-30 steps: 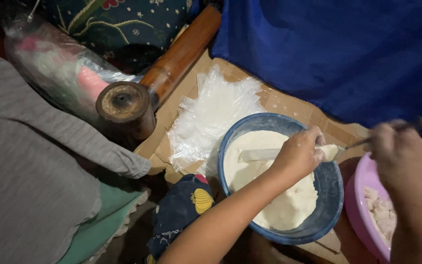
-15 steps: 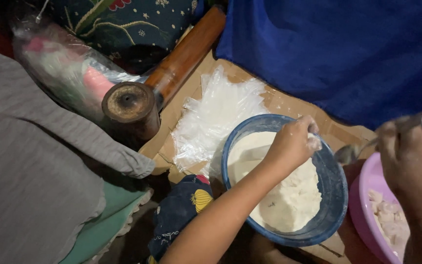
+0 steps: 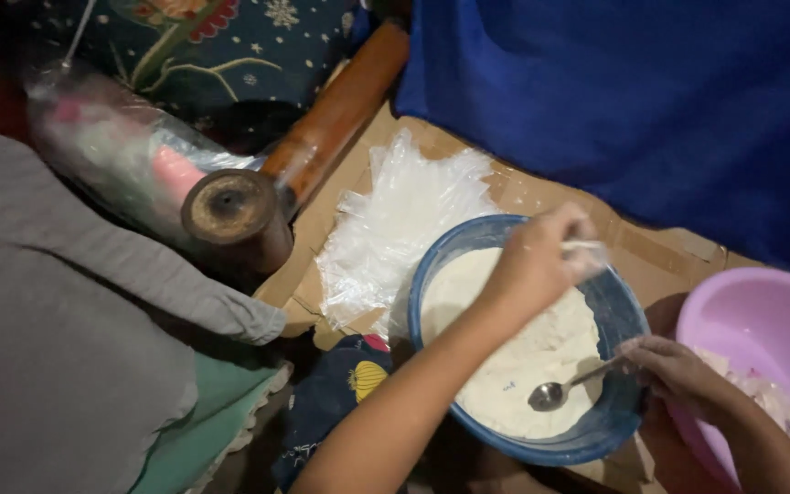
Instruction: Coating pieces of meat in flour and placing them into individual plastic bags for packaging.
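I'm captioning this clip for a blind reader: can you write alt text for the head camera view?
Over a blue bowl of pale batter, the left hand pinches a small clear plastic bag while the right hand dips a metal spoon into the batter. A pile of clear bags lies on cardboard beside it, and a pink bowl sits at the right.
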